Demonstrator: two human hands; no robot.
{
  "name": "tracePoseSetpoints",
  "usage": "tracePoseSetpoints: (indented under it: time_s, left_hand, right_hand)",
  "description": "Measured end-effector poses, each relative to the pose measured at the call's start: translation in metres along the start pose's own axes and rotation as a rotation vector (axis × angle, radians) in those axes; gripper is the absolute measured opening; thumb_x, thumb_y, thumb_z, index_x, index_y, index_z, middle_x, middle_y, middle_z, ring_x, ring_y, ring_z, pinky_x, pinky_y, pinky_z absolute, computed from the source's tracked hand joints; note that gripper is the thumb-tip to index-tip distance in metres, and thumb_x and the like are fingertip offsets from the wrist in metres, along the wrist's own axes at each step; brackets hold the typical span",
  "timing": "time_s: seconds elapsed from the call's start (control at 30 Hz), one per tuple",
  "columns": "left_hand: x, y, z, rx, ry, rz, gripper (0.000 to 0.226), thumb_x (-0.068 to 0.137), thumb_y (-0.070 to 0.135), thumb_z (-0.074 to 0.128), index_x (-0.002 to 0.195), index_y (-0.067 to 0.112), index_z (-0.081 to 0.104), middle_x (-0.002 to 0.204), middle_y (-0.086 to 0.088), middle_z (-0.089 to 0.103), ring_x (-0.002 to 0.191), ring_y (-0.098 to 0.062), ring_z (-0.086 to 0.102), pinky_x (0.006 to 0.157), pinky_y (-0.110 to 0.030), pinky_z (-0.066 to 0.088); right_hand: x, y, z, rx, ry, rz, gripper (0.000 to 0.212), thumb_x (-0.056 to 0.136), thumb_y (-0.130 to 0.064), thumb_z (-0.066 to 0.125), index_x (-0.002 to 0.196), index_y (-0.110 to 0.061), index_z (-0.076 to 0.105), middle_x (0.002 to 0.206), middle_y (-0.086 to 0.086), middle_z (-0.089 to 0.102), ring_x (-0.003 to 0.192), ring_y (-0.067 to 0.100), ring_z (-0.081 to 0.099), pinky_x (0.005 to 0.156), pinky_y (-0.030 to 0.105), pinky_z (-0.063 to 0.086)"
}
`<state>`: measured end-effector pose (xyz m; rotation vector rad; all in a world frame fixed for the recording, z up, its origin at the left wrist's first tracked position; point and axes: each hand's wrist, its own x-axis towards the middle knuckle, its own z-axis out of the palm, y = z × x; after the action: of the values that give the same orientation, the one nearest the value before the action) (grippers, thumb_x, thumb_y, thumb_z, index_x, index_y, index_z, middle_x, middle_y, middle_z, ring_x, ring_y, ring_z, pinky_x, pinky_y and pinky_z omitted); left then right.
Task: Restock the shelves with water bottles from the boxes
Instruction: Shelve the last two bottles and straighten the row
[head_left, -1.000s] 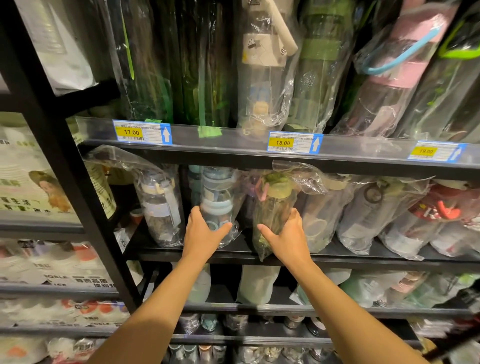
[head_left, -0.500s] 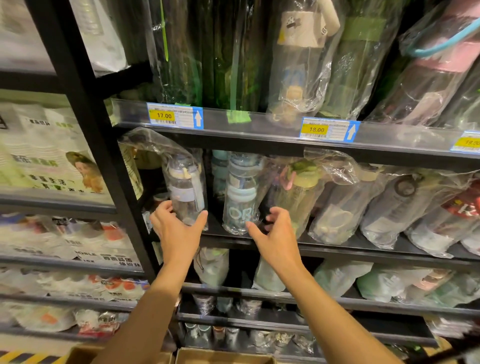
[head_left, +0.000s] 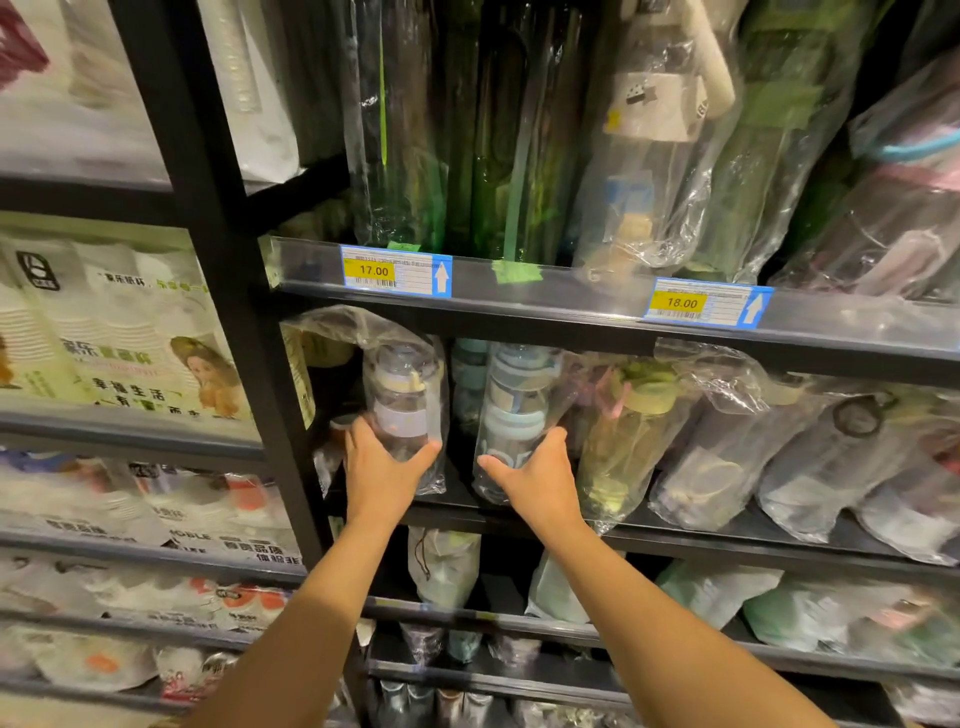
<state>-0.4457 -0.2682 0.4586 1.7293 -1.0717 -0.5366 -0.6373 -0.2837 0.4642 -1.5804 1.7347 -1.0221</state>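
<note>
On the middle black shelf (head_left: 675, 540) stand bagged water bottles. My left hand (head_left: 382, 475) grips the base of the leftmost clear bottle with a cream lid (head_left: 405, 395), thumb on its right side. My right hand (head_left: 535, 480) holds the lower part of the neighbouring bottle with blue bands (head_left: 511, 410), thumb to its left, fingers round its right side. A bottle with a green lid (head_left: 634, 431) leans just right of my right hand. Both held bottles stand upright on the shelf.
A black upright post (head_left: 228, 322) rises at the left of the bottles. The shelf above (head_left: 545, 296) carries tall green bagged bottles and price tags 17.00 (head_left: 395, 271) and 18.00 (head_left: 706, 303). More bagged bottles fill the right side and the lower shelves. Packs of paper cups (head_left: 130, 332) sit further left.
Both hands have shifted one bottle to the left: the left from the blue-banded bottle to the cream-lidded one, the right from the green-lidded bottle to the blue-banded one. The view moved closer.
</note>
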Motion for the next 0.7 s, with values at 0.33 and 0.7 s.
tracePoseSetpoints:
  time_s: [0.33, 0.7]
  left_hand:
    - [-0.004, 0.003, 0.003, 0.019, -0.003, 0.004, 0.092, 0.071, 0.048, 0.091, 0.137, 0.01, 0.04, 0.138, -0.008, 0.045, 0.133, -0.03, 0.046, 0.106, -0.05, 0.046]
    - [-0.012, 0.011, -0.009, 0.038, -0.068, 0.0, 0.099, 0.077, 0.042, 0.088, 0.152, 0.011, 0.032, 0.15, -0.008, 0.04, 0.141, -0.029, 0.041, 0.11, -0.046, 0.043]
  right_hand:
    - [-0.002, 0.005, -0.004, 0.016, -0.007, -0.044, 0.06, 0.076, -0.041, 0.086, 0.109, -0.025, 0.038, 0.112, -0.006, 0.057, 0.102, 0.016, 0.062, 0.086, 0.044, 0.058]
    - [-0.012, -0.006, -0.023, -0.111, -0.031, -0.077, 0.068, 0.078, -0.05, 0.084, 0.118, -0.015, 0.04, 0.123, 0.003, 0.05, 0.116, 0.024, 0.054, 0.091, 0.046, 0.053]
